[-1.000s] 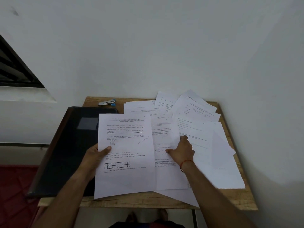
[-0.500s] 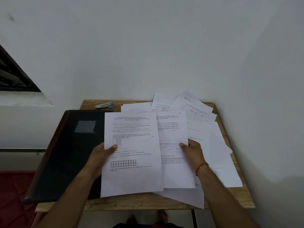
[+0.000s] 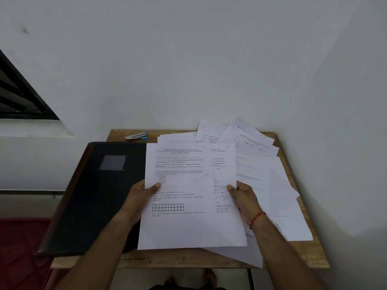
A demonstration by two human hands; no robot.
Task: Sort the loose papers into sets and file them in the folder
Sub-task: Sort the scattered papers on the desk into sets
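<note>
We are holding sheet 1 in our left hand, thumb curled over its edge, and pinching sheet 3, tucked beneath it, with our right hand; the closed black folder is lying left, loose papers spreading right.
</note>
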